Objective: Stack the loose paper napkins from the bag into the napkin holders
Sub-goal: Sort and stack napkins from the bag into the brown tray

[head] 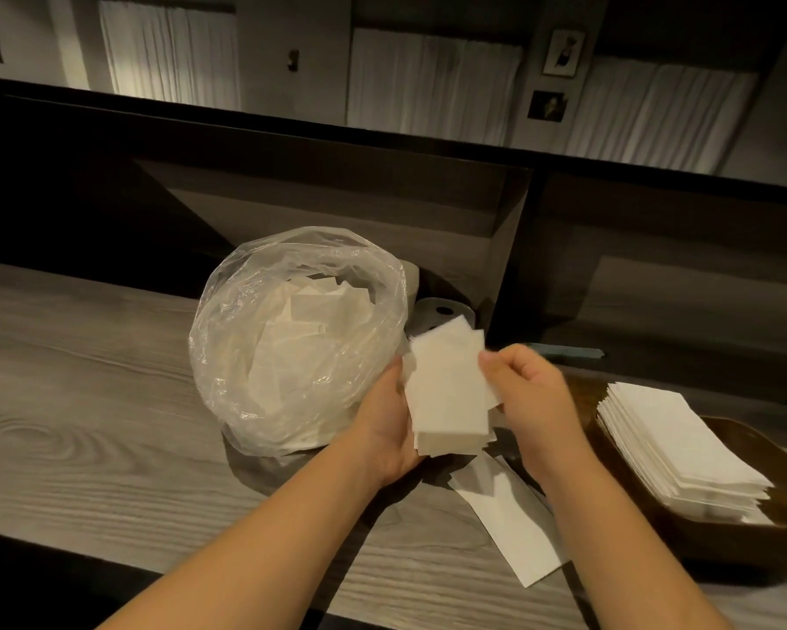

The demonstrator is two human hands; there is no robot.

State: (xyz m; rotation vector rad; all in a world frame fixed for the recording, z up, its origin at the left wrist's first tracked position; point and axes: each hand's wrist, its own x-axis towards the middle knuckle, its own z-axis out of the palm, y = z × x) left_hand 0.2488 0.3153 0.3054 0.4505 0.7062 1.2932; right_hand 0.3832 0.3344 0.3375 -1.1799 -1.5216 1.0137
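A clear plastic bag (291, 338) stands open on the wooden counter (87, 402), with loose white napkins (309, 306) inside. Just right of it, my left hand (384, 425) holds a small bundle of white napkins (448, 393) from below and from the left. My right hand (525, 388) pinches the bundle's right edge with thumb and fingers. At the right, a dark wooden napkin holder (746, 529) carries a tall neat stack of napkins (673, 452). One loose napkin (505, 516) lies flat on the counter under my hands.
A round grey object (441, 311) sits behind the bag, partly hidden. A thin dark strip (568, 352) lies behind my right hand. A dark partition with open shelves rises behind the counter. The counter's front edge runs below my forearms.
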